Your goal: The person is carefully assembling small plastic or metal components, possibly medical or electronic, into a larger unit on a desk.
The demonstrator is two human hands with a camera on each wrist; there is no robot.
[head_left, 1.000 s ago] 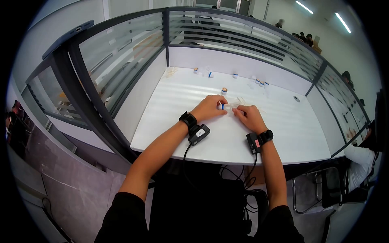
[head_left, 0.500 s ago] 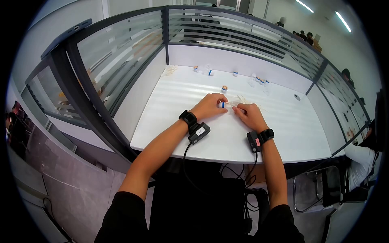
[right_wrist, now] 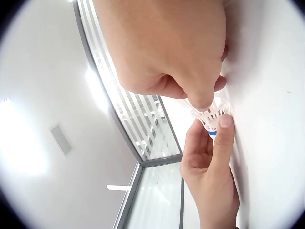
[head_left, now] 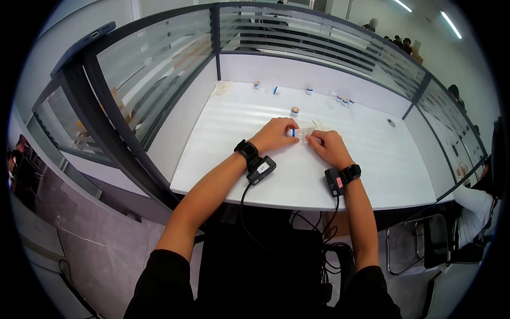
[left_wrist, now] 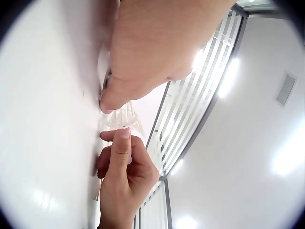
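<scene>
My left hand (head_left: 273,135) grips a shuttlecock (head_left: 291,133) low over the white desk, its fingers around the rounded white head with the blue band. In the right wrist view, the slotted white skirt (right_wrist: 209,116) points from that head toward my right hand (right_wrist: 167,52). Thumb and forefinger of the right hand pinch at the skirt's open end, and its other fingers are curled. Loose thin pale strips (head_left: 319,126) fan out just behind the right hand. Straight ahead of the left hand, a separate white head with blue band and tan top (head_left: 295,111) stands on the desk.
Several similar blue-banded pieces (head_left: 309,91) are spread along the back of the desk (head_left: 234,175). More pale strips (head_left: 224,87) lie in the far left corner. Partitions enclose the back and sides. Cables (head_left: 244,212) hang from both wrist cameras.
The head view has tilted slightly, so the desk appears higher. Both hands stay at the shuttlecock, with the right fingers shifting a little at its skirt.
</scene>
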